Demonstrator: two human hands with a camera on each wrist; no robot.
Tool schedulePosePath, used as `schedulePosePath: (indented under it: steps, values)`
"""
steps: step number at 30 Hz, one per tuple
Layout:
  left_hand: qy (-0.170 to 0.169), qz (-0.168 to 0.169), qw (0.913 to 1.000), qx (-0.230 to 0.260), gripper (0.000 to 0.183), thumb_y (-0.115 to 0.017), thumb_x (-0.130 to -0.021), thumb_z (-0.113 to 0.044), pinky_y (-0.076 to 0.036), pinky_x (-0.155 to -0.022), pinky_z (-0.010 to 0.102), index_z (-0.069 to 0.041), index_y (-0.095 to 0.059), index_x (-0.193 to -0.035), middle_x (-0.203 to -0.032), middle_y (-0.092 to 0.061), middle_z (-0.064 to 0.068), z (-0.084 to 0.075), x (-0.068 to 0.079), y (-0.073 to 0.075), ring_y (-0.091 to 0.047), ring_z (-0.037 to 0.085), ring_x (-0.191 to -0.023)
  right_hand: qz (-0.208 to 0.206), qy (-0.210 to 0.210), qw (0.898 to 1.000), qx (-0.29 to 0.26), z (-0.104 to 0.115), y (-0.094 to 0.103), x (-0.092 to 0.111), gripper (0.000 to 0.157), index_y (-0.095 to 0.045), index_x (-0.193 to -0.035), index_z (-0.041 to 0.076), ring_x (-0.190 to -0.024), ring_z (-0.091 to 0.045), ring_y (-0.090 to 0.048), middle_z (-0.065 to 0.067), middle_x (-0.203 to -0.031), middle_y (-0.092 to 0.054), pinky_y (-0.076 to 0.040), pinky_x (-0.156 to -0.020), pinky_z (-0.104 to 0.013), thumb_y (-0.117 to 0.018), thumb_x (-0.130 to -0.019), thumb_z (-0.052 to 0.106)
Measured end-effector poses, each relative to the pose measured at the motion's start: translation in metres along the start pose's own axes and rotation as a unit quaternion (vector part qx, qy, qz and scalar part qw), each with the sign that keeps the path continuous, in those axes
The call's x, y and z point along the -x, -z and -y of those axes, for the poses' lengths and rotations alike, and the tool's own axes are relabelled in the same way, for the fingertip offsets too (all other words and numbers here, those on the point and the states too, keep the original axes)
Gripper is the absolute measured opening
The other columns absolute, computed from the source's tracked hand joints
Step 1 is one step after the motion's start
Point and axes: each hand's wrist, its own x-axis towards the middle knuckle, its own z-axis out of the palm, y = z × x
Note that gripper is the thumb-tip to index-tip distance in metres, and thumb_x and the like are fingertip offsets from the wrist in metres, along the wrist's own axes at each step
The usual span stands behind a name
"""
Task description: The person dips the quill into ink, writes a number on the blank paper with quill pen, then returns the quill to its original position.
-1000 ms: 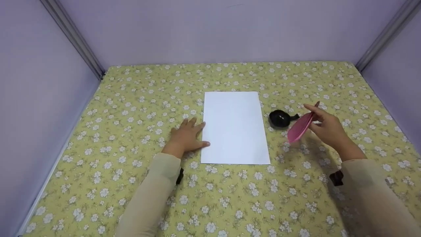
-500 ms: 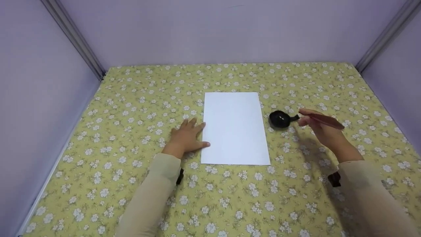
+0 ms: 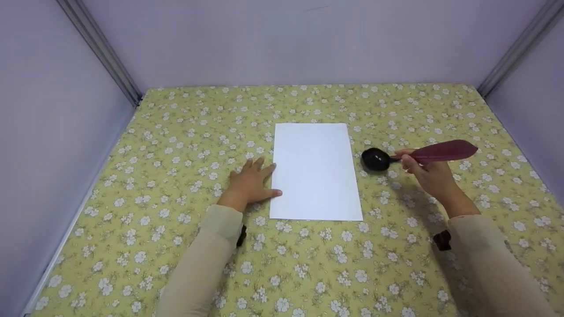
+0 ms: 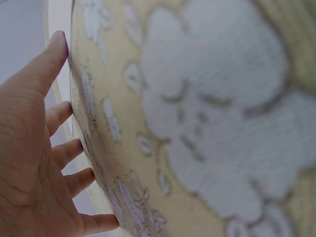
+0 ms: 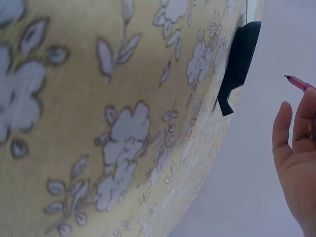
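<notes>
My left hand (image 3: 251,182) lies spread on the cloth, thumb and index fingertip at the left edge of a white sheet of paper (image 3: 315,171). Its fingers (image 4: 66,153) look straight in the left wrist view. Held between the fingers of my right hand (image 3: 432,174) is a feather pen (image 3: 445,150), its dark red plume pointing right and its nib to the left. The pen tip (image 5: 295,81) is bare in the right wrist view, raised off the table. Just left of that hand sits a small black bowl with a short handle (image 3: 375,159); the pen's front end overlaps the handle in the head view.
A yellow cloth with white flowers (image 3: 198,132) covers the table. Pale lilac panels (image 3: 282,44) rise behind it and at both sides, joined by grey metal posts (image 3: 99,50) in the corners. The bowl stands to the right of the paper.
My right hand has turned the feather pen round, so the plume has swung from lower left to the right and the nib now points left. My left hand, paper and bowl have stayed put.
</notes>
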Motion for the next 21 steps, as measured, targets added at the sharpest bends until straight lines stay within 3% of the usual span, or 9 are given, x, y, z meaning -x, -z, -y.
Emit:
schedulePosePath:
  steps: [7,15,21]
  values:
    - [0.002,0.001,1.0,0.002,0.085,-0.052,-0.083,-0.07,-0.014,-0.104,0.068,-0.033,-0.02,-0.153,-0.159,-0.006,0.004,0.0,0.001,-0.001,-0.002,0.032,-0.144,-0.008,-0.101,0.993,0.057,-0.004,-0.002,-0.004,0.036,-0.069,-0.111,-0.002,-0.073,-0.004,-0.065,-0.015,-0.085,-0.069,-0.054,-0.065,-0.021,-0.054,-0.098,0.028]
    - [0.003,-0.001,1.0,-0.002,0.085,-0.052,-0.083,-0.07,-0.015,-0.104,0.068,-0.033,-0.021,-0.153,-0.159,-0.007,0.004,-0.001,0.001,-0.001,-0.004,0.033,-0.144,-0.025,-0.177,0.984,0.025,-0.006,-0.007,-0.01,0.039,-0.07,-0.107,-0.003,-0.073,-0.008,-0.068,-0.014,-0.086,-0.071,-0.054,-0.066,-0.02,-0.057,-0.096,0.033]
    - [0.002,-0.001,1.0,-0.002,0.084,-0.052,-0.084,-0.069,-0.015,-0.103,0.068,-0.032,-0.021,-0.153,-0.159,-0.007,0.005,0.0,0.001,0.0,-0.004,0.033,-0.144,-0.006,-0.208,0.977,0.045,-0.006,-0.011,-0.014,0.042,-0.069,-0.107,-0.002,-0.075,-0.011,-0.069,-0.013,-0.088,-0.071,-0.055,-0.066,-0.025,-0.056,-0.096,0.036]
